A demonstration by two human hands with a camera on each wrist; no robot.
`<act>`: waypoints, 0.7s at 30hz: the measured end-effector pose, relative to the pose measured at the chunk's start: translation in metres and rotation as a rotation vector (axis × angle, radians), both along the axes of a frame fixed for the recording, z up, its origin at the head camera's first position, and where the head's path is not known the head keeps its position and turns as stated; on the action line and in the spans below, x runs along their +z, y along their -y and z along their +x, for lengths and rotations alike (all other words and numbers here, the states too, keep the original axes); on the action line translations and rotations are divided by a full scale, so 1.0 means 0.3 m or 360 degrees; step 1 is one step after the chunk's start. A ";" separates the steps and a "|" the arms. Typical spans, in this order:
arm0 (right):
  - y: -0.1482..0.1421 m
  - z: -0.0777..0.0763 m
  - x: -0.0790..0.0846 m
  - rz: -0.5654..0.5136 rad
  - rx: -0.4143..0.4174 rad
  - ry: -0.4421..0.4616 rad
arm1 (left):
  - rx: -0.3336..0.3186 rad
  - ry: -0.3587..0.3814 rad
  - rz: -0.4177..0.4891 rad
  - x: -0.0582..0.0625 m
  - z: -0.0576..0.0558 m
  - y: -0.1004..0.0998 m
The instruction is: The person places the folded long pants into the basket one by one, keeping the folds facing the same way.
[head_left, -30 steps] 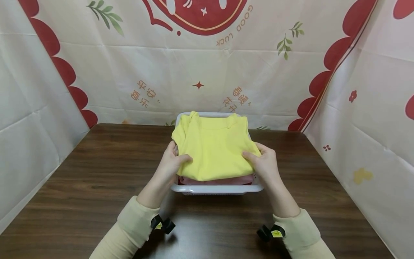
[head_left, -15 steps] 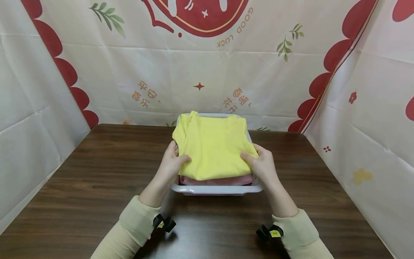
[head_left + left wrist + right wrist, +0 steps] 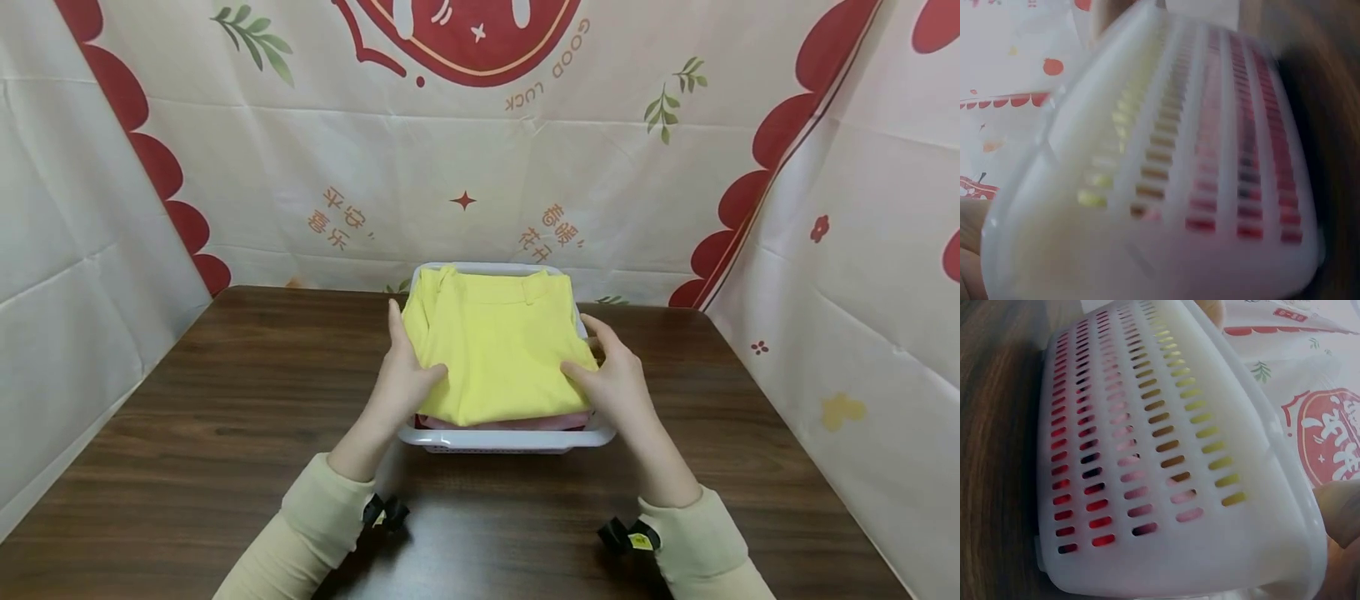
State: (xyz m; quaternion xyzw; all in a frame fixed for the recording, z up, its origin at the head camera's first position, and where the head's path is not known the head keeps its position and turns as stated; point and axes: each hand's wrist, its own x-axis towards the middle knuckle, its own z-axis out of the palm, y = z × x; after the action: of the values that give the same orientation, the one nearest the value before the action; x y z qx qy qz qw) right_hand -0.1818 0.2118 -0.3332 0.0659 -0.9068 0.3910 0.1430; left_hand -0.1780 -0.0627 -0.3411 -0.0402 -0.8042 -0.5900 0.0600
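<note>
Folded yellow pants (image 3: pixel 502 350), with a waistband and belt loop at the far end, lie on top in a white plastic basket (image 3: pixel 510 438). Beneath them a strip of pink folded cloth (image 3: pixel 517 422) shows at the near rim. My left hand (image 3: pixel 401 371) is at the basket's left side, fingers stretched out and the thumb over the pants' edge. At the right side, my right hand (image 3: pixel 617 375) has its fingers spread loosely along the rim, its thumb on the pants. Both wrist views face the basket's slotted walls (image 3: pixel 1216 125), with yellow, brown, pink and red cloth behind the slots.
The basket stands on a dark wood-grain table (image 3: pixel 262 417), near its far edge. White printed cloth (image 3: pixel 450 150) with red scallops hangs behind and on both sides. A small black device (image 3: pixel 630 537) is strapped at each sleeve cuff.
Both hands have loosened from the pants' side edges, and the fingers now stretch out beside them. The pants' far edge has dropped flatter into the basket.
</note>
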 end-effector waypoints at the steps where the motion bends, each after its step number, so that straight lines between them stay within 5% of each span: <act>1: -0.004 -0.002 0.000 0.0019 0.0016 0.0003 | 0.0008 -0.0019 -0.0080 -0.001 -0.002 0.002; 6: -0.024 -0.018 -0.008 0.0145 0.0180 -0.0001 | -0.0043 -0.0047 -0.0453 0.000 0.002 -0.004; 11: -0.027 -0.029 -0.018 0.0244 0.0356 0.0048 | -0.0055 -0.0036 -0.0670 0.008 0.024 -0.016; 17: -0.020 -0.027 -0.018 0.0522 0.0311 0.0116 | 0.0039 -0.0129 -0.0969 0.015 0.026 0.000; 21: -0.022 -0.027 -0.015 0.0637 0.0307 0.0135 | -0.0009 -0.0165 -0.1029 0.013 0.009 0.020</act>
State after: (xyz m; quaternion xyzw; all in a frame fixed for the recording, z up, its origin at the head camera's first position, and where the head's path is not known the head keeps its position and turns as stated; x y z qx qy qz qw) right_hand -0.1899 0.2183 -0.3379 0.1629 -0.9610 0.2174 0.0506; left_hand -0.1751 -0.0686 -0.3373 -0.0894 -0.9457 -0.3013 0.0832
